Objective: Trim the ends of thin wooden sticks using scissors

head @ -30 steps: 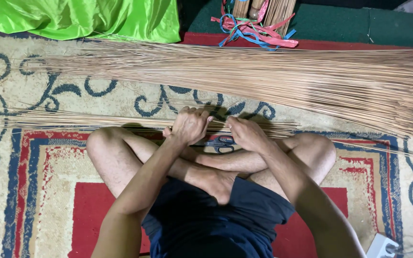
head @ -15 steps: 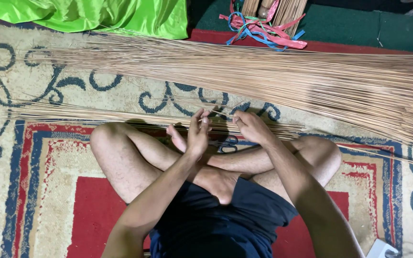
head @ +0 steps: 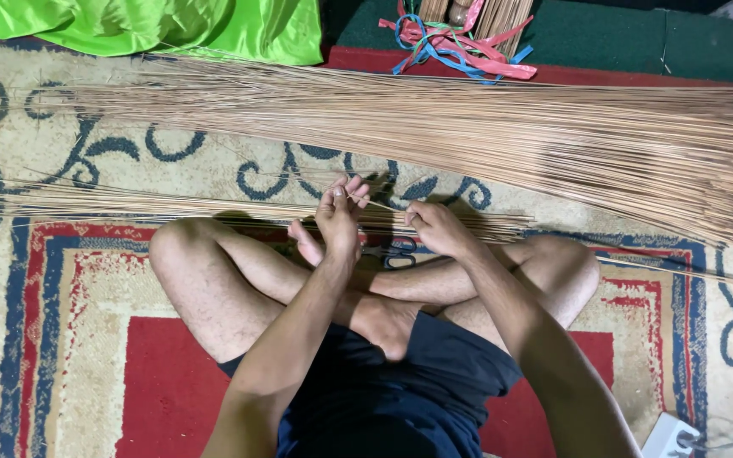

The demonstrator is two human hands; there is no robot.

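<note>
Lifted since before, my left hand pinches one stick; right hand grips it lower, bending could snap it.

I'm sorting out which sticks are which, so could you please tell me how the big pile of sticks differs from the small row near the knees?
The big pile is thick and fans wider rightward; the small row is thin and flat. The big pile lies farther off, the small row by the left hand and right hand. Both are long tan sticks on the carpet.
</note>
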